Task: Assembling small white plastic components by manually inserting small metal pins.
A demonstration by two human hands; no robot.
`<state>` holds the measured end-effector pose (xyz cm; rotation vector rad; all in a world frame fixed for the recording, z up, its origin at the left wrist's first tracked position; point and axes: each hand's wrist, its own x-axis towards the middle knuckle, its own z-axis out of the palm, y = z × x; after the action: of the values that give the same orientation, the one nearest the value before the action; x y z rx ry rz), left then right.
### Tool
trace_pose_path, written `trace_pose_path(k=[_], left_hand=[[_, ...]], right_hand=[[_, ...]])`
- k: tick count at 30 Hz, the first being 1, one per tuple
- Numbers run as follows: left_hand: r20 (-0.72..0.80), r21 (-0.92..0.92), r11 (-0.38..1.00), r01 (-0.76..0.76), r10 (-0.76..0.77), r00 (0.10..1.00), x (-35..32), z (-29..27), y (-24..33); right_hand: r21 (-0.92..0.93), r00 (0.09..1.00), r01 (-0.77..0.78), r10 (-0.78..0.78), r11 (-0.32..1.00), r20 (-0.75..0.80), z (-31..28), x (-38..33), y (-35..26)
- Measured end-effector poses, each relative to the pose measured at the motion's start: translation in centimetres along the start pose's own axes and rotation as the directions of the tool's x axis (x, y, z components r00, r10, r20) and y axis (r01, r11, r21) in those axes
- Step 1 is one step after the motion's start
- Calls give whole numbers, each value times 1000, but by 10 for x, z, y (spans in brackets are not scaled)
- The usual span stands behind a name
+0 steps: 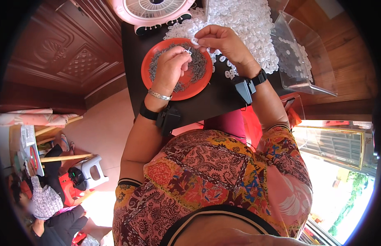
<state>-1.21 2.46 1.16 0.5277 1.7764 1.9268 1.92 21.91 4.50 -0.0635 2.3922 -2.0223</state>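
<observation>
Over an orange-red plate (pixel 146 78) of small grey nail-like pieces (pixel 198 67), my left hand (pixel 169 67) is closed. A small white plastic piece (pixel 188 51) shows at its thumb and fingertips. My right hand (pixel 226 43) pinches a white oval plastic piece with a hole (pixel 194 41) between thumb and index finger, just above and right of the left fingertips. The two pieces are close together but appear apart. Behind the right hand spreads a large heap of similar white pieces (pixel 250 24), with several loose ones (pixel 230 74) below its wrist.
The plate stands on a black table (pixel 186 112). A pink fan (pixel 157 10) stands at the far left of the table, and a clear plastic bin (pixel 305 57) with white pieces at the right. On the lower left, another person (pixel 49 201) sits near a white stool (pixel 94 172).
</observation>
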Motion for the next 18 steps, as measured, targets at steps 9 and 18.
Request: trace_pose_path(k=[9,18], left_hand=[[-35,30,999,-12,13,999,0,1,1],[-44,60,996,-59,61,997,4,0,-5]], right_hand=[[140,999,15,-19,990,28,13,3,3],[171,998,48,-56,984,42,16,2,8]])
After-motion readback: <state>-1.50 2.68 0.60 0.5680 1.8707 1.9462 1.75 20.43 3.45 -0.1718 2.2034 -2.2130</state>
